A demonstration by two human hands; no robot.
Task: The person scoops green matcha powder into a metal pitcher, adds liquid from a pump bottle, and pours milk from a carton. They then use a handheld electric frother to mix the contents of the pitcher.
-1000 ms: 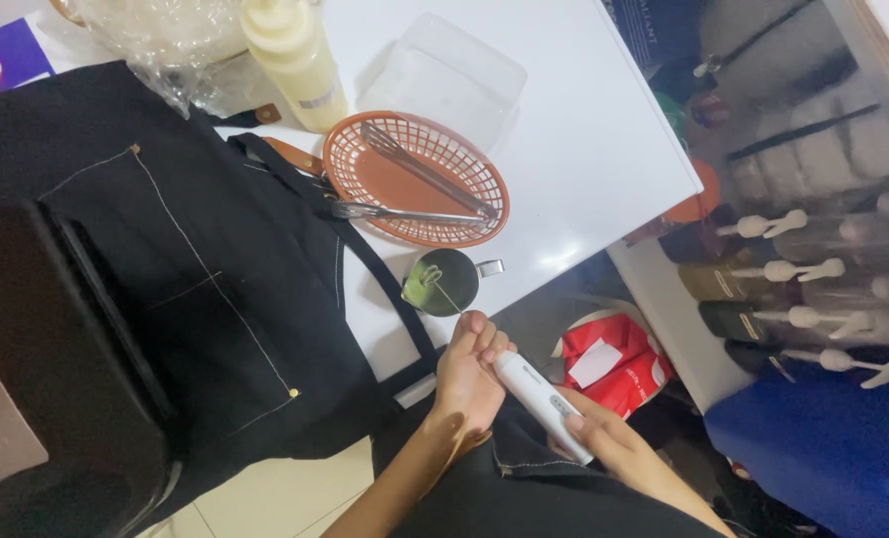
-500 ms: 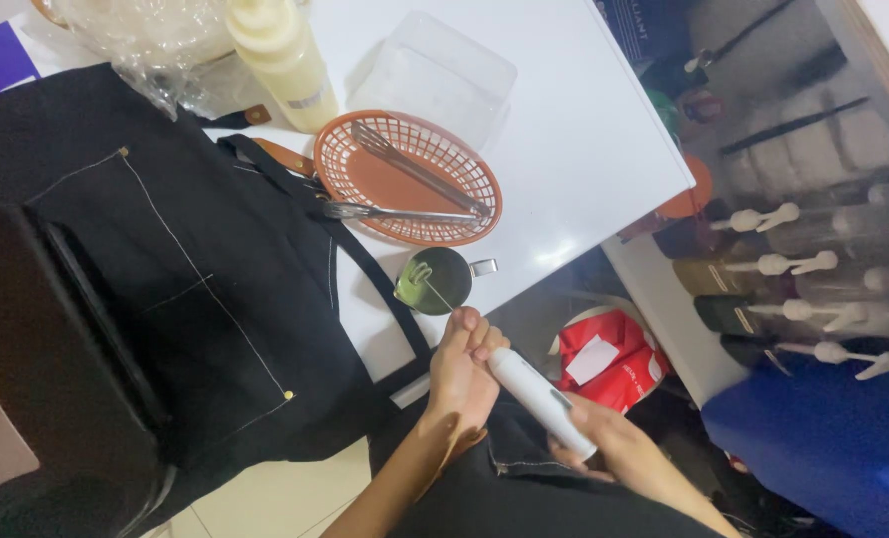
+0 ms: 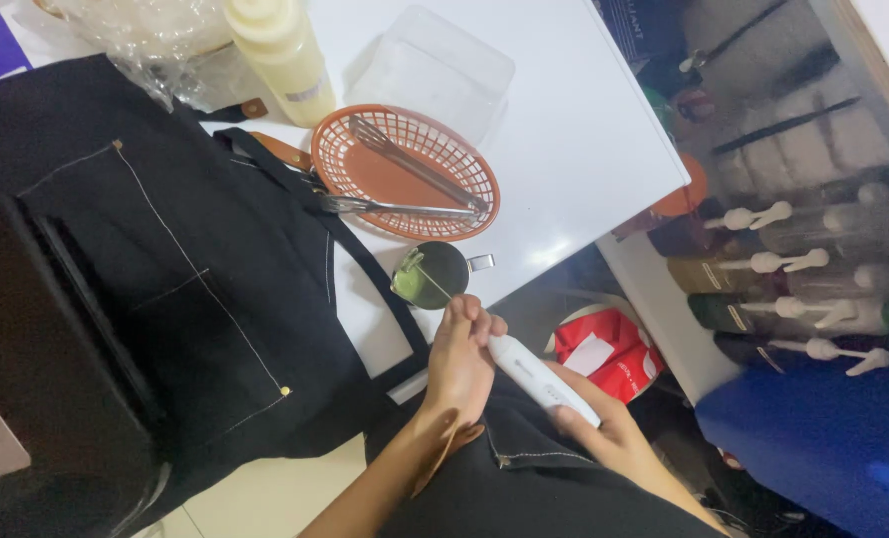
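A white handheld frother wand (image 3: 542, 379) lies across both hands just off the near edge of the white table (image 3: 574, 130). My right hand (image 3: 604, 430) grips its lower body. My left hand (image 3: 461, 361) closes over its upper end, fingers curled by the tip. Its thin whisk shaft reaches into a small metal cup (image 3: 433, 274) of green liquid at the table edge. Dark fabric covers my lap below the hands.
A black apron (image 3: 165, 259) is spread over the table's left part. A red oval basket (image 3: 405, 171) holds metal tongs (image 3: 415, 164). A cream squeeze bottle (image 3: 280, 55) and clear plastic box (image 3: 435, 65) stand behind. Pump bottles (image 3: 783, 269) line the right; a red bag (image 3: 604, 344) lies below.
Both hands with the wand have shifted slightly up toward the metal cup; the view has drifted a little.
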